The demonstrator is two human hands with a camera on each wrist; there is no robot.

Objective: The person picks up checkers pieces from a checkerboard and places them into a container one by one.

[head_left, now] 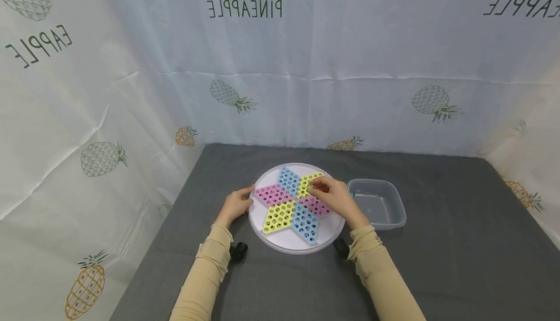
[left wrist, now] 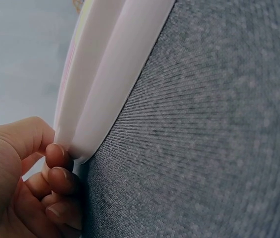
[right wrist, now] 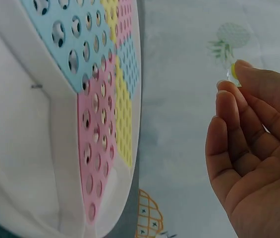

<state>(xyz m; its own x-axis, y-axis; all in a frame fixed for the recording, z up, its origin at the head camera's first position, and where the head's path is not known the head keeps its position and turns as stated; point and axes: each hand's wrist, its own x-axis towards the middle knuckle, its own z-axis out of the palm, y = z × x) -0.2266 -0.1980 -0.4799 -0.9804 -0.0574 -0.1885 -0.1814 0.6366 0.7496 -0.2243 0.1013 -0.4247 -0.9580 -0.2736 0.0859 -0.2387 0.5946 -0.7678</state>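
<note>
A round white Chinese checkers board [head_left: 286,244], with a six-pointed star of pink, yellow and blue perforated sections, lies on the dark cloth. My left hand [head_left: 235,206] is at its left rim; in the left wrist view, thumb and curled fingers grip the edge [left wrist: 87,119]. Above the far yellow section, my right hand [head_left: 336,196] pinches a small game piece [right wrist: 234,71] between thumb and index finger. The piece is yellow on one side and clear on the other, mostly covered by the fingertips. In the right wrist view it is apart from the board.
Just right of the board stands a clear plastic container [head_left: 379,206], with a small blue thing [head_left: 352,194] at its left edge, partly behind my right hand. A dark grey cloth [head_left: 455,253] covers the table. Pineapple-print curtains [head_left: 306,112] hang behind and at the sides.
</note>
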